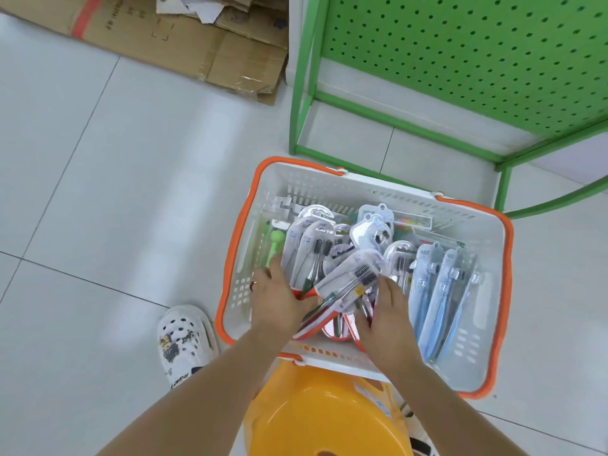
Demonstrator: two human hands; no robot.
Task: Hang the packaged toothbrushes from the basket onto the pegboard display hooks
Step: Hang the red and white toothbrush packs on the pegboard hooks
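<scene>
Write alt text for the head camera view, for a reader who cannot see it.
Both hands, left hand and right hand, reach into a white basket with orange handles, gathering packaged toothbrushes. The basket sits on a tiled floor before an empty green pegboard; flattened cardboard lies behind.

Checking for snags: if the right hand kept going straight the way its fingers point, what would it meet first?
Probably the red-and-white toothbrush packs piled mid-basket: the right hand already has its fingertips at them. Beyond lie more packs, then the basket's far wall. Depth is unclear.
</scene>
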